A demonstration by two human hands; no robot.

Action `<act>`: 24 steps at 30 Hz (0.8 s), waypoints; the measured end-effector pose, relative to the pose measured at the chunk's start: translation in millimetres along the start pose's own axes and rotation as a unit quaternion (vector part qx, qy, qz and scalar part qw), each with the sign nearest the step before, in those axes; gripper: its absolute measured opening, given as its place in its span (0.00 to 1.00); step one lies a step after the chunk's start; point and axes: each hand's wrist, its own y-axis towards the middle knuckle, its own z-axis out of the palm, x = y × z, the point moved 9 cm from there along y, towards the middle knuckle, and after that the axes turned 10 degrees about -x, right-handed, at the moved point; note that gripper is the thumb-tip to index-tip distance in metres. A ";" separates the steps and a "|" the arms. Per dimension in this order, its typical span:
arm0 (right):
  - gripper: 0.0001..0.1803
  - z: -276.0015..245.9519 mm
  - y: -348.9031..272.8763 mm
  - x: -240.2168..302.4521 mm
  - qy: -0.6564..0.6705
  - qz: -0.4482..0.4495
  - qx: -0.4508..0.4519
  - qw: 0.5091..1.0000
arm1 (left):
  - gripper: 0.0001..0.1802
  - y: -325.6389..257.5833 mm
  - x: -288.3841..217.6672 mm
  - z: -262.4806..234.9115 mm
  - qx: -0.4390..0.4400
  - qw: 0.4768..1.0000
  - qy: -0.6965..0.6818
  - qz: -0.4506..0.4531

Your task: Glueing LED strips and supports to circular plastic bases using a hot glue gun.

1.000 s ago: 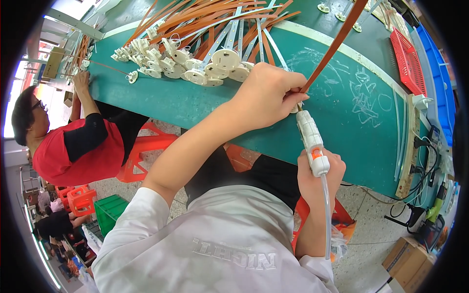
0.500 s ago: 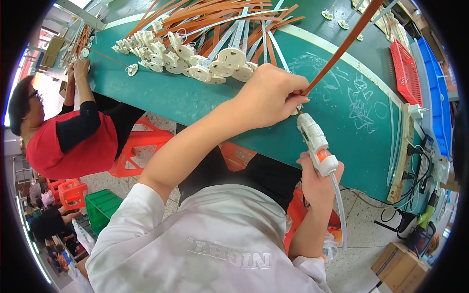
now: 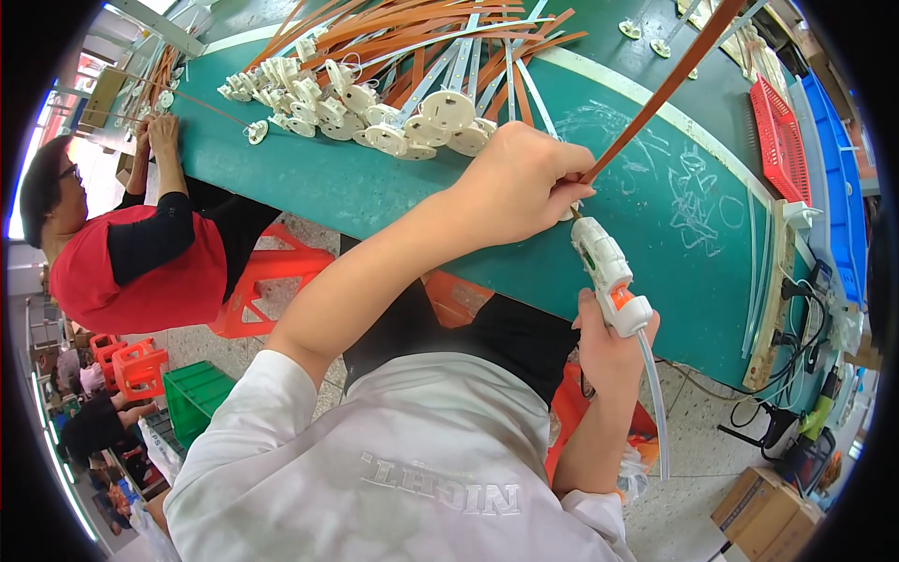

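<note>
At the centre of the frame, the left hand (image 3: 524, 183) was closed around the lower end of a long orange strip (image 3: 670, 89), pinching it against the green table (image 3: 375, 192). The strip ran up and right toward the top edge. Just below, the right hand (image 3: 613, 337) gripped a white hot-glue gun (image 3: 607, 272) with an orange trigger section, its nozzle pointing up at the spot under the left fingers; a translucent glue stick (image 3: 653, 393) trailed from its back.

Judging by the heap in the upper middle, many pieces seemed finished: orange strips each ending in a white round disc part (image 3: 440, 112) lay fanned out there. The piece in hand looked mid-gluing, its joint hidden by the fingers. A person in a red vest (image 3: 140, 272) worked at the left edge.
</note>
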 end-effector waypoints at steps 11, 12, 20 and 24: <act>0.08 -3.8 4.4 7.6 0.060 -0.033 -0.002 0.998 | 0.05 1.3 1.7 -0.9 -0.001 1.000 -0.012 -0.007; 0.08 -5.0 4.2 7.9 0.059 -0.034 -0.001 0.998 | 0.05 1.7 1.1 -1.6 -0.003 1.000 -0.012 -0.008; 0.09 -3.2 2.5 16.1 -0.038 -0.013 0.016 0.999 | 0.05 -0.9 3.0 -0.2 0.011 1.000 -0.004 -0.017; 0.11 -3.2 1.1 11.9 -0.029 -0.050 0.002 0.998 | 0.06 0.1 -1.8 -1.4 0.006 1.000 0.017 0.010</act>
